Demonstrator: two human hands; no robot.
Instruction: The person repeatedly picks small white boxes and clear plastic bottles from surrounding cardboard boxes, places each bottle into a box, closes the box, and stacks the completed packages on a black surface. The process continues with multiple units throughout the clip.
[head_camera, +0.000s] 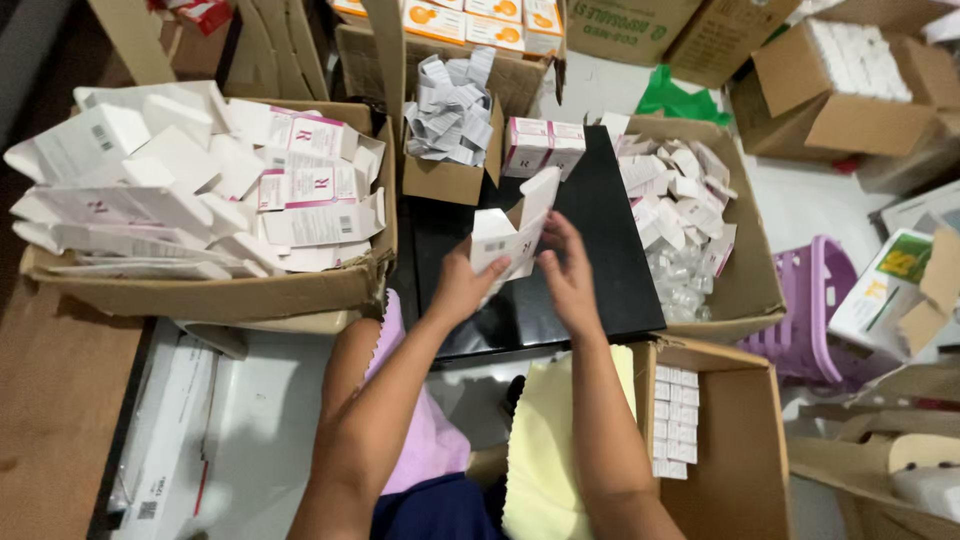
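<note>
small white carton (510, 235), held above the black worktop (600, 260): left hand (462, 285) grips its lower edge, right hand (567, 270) steadies its side. likely light, thin, crushable; hold by edges.

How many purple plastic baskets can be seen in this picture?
1. The purple basket lies on the floor at the right, beside the cardboard box of small vials. Others may be hidden.

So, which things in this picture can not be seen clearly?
All in the head view:
- Small white carton: both hands, left hand and right hand, cover its lower part; motion blurs it.
- Clear items in the right box: too small to identify.
- Purple basket: its inside is hidden by cardboard.
</note>
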